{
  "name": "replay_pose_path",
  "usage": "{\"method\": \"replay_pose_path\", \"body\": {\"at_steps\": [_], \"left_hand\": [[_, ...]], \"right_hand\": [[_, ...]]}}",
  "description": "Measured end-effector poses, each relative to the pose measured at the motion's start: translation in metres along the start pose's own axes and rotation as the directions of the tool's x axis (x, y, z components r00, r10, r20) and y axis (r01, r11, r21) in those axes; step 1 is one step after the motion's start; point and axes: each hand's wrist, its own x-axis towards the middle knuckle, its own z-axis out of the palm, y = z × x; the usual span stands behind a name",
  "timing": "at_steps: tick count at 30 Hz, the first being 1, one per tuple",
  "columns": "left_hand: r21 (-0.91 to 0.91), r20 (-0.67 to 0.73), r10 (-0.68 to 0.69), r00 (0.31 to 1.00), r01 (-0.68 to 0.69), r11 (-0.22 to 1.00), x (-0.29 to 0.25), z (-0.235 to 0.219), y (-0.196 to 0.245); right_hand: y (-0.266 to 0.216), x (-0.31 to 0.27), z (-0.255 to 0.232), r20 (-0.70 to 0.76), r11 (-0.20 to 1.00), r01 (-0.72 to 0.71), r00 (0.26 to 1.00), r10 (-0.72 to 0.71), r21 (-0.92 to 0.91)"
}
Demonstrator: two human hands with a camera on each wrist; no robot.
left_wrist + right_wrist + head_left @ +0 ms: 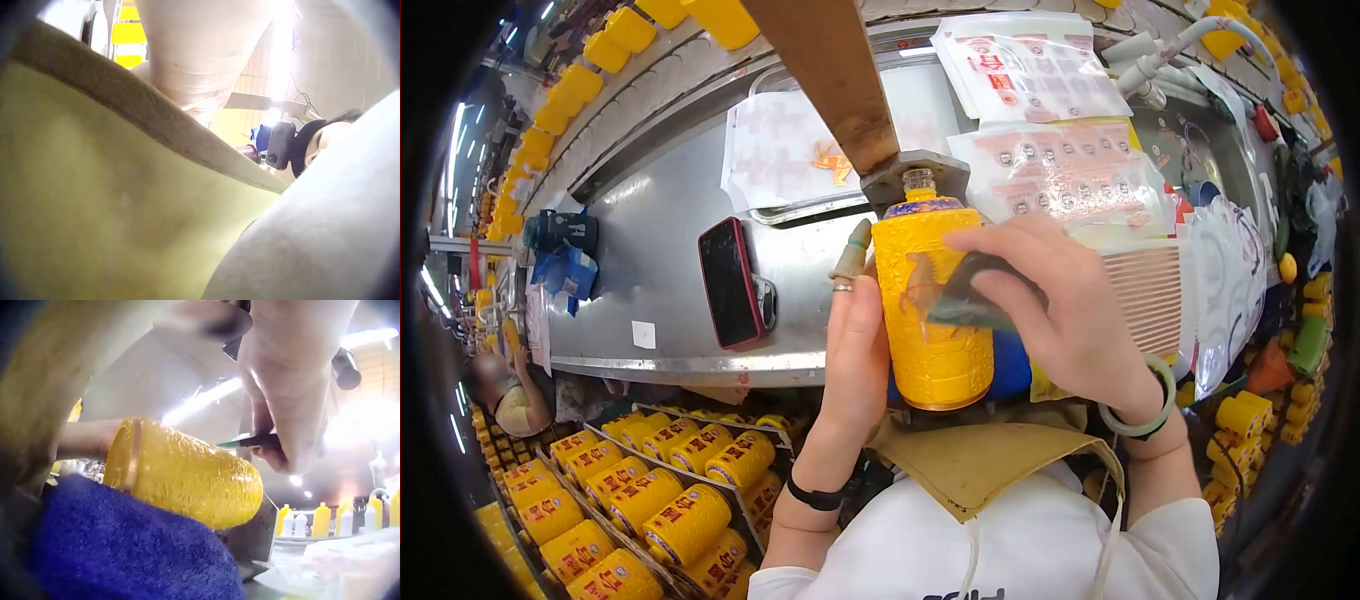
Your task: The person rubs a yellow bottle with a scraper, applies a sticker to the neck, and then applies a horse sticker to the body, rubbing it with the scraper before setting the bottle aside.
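A yellow embossed bottle (935,340) lies with its clear glass neck toward a metal plate (915,180) at the end of a wooden bar. My left hand (855,350) is along the bottle's left side, its visible fingers straight; one wears a ring and a fingertip cover (855,250). My right hand (1065,300) pinches a dark green flat scraper (975,295) over an orange-brown figure on the bottle's surface. The right wrist view shows the bottle (187,475) from below, with the scraper at its upper side and a blue towel (131,544) beneath it.
A red-edged phone (730,285) lies on the metal table (650,290). Printed sheets (1040,80) are stacked at the back, beside a paper-covered tray (770,150). Crates of yellow bottles (640,490) stand at lower left. Another person (515,400) is at far left.
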Motion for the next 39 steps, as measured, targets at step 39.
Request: {"method": "replay_pose_path", "body": {"at_steps": [39], "left_hand": [[0.683,0.195,0.515,0.834,-0.493,0.539,-0.031,-0.017,-0.015]], "right_hand": [[0.023,-0.026,0.022,-0.297,0.998,-0.039,0.953,0.054,0.056]]}}
